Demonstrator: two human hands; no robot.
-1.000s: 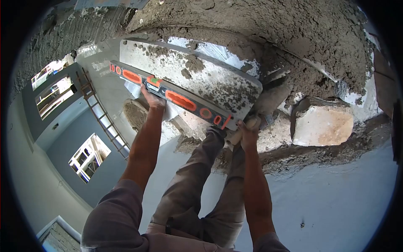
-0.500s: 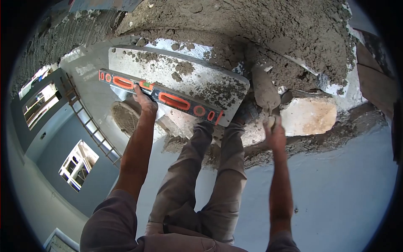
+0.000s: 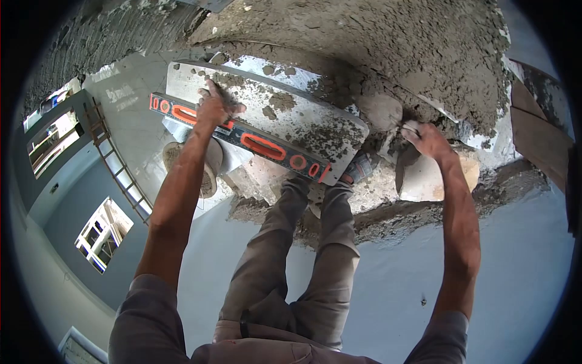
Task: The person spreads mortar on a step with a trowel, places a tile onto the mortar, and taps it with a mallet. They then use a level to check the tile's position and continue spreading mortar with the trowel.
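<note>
A pale slab with mortar crumbs spread over it lies in front of my legs. Along its near side rests a spirit level with orange-rimmed openings. My left hand reaches across the level, fingers stretched out over the slab, holding nothing. To the right, my right hand is closed around the handle end of a trowel. The fingers cover much of that handle. Its light, mortar-smeared blade lies just beyond the slab's right corner, against the wet mortar.
A bucket stands left of my legs, below the slab. A ladder leans farther left, near window openings. A rough stone block sits under my right hand. Brown boards are at the far right.
My left hand has left the level and moved up over the slab, fingers stretching out. My right hand has moved up and right, turning the trowel so its blade sits farther up.
</note>
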